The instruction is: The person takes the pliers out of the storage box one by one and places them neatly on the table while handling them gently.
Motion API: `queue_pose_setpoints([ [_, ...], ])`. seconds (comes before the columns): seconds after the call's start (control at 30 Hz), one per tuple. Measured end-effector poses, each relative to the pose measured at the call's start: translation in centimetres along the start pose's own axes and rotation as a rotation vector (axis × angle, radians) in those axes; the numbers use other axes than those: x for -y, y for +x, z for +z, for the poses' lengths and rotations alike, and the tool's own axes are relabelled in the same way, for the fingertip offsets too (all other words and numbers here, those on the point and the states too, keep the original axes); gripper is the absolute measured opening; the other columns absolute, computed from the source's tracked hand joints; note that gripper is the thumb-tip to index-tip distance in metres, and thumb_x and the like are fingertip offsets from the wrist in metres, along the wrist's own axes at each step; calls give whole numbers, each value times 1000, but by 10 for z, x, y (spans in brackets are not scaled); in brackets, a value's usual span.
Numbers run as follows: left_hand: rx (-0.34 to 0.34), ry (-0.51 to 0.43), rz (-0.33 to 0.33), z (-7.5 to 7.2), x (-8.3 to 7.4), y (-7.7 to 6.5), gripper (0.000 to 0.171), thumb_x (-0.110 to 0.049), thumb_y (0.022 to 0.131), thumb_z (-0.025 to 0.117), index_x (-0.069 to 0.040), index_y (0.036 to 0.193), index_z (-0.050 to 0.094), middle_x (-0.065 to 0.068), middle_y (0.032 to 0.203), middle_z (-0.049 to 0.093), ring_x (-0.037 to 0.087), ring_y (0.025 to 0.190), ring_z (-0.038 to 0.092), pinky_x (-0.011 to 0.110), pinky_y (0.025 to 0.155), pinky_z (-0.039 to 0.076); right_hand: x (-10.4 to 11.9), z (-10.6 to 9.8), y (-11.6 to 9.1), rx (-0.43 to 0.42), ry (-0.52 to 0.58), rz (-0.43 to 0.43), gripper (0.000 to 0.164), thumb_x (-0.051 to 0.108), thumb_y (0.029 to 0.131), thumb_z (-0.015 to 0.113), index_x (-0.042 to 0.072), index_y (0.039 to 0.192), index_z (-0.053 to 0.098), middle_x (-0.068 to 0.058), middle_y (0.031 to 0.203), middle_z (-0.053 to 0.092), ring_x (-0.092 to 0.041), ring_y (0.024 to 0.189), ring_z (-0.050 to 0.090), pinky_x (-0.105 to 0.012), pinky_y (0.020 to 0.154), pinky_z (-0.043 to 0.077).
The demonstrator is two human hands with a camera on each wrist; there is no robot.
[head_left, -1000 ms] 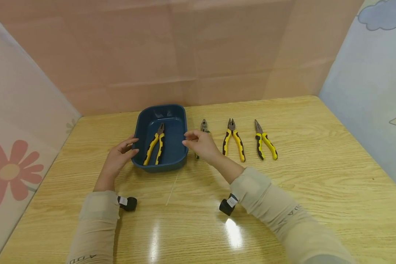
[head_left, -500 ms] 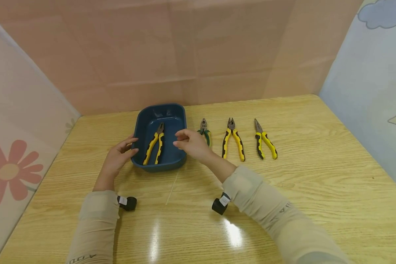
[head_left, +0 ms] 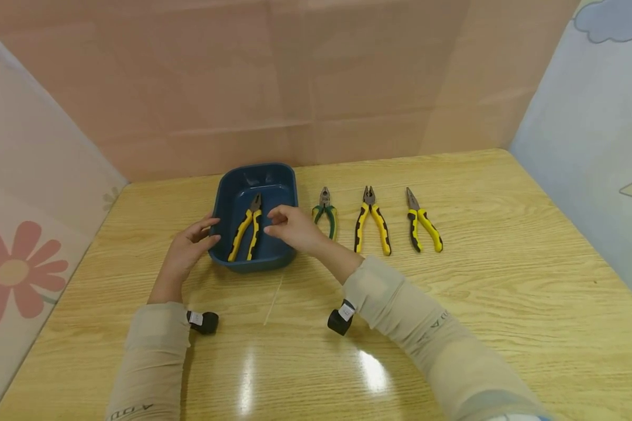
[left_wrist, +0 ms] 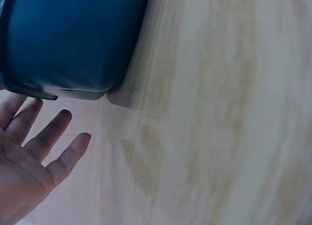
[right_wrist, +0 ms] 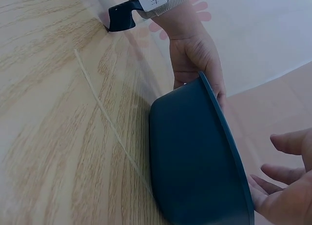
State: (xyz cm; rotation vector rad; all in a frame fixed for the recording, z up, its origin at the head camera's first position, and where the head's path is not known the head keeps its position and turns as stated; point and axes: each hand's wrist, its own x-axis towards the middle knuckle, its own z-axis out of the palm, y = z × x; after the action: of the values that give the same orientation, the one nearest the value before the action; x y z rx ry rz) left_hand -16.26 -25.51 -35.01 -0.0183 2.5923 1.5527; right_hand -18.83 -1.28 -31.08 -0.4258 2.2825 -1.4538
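My left hand (head_left: 186,247) rests at the left rim of a dark blue plastic tub (head_left: 255,266), fingertips reaching to the edge. In the left wrist view, that hand's fingers (left_wrist: 48,134) are spread and fairly straight beside the tub's wall. Over the tub's right side hangs my right hand (head_left: 300,230), its fingers loosely bent with nothing between them. Inside the tub lie yellow-and-black pliers (head_left: 246,230), jaws pointing away, near the right hand's fingertips. The right wrist view shows the right hand's fingers (right_wrist: 287,173) above the tub's rim, and the left hand beyond.
Right of the tub, green-handled pliers (head_left: 325,211), yellow-and-black combination pliers (head_left: 370,219) and yellow-and-black long-nose pliers (head_left: 423,221) lie in a row on the wooden table (head_left: 479,304). A thin pale strip (head_left: 273,299) lies in front of the tub. A pinkish backdrop (head_left: 316,76) stands behind.
My right hand has moved left from the tub's right rim to over its inside, uncovering the green-handled pliers. The left hand and the tub have stayed in place.
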Motion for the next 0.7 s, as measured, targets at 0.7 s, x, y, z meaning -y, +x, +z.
queue_pose_setpoints([
  [0.7,-1,24,-2,0,-2,-1,49,-23,86,54,-8,130,39,4,141,22,33,122,26,50,90,31,5,21,21,16,-134,99,43,25,82,59,7,119,49,-5,110,50,-18,94,49,-29,72,43],
])
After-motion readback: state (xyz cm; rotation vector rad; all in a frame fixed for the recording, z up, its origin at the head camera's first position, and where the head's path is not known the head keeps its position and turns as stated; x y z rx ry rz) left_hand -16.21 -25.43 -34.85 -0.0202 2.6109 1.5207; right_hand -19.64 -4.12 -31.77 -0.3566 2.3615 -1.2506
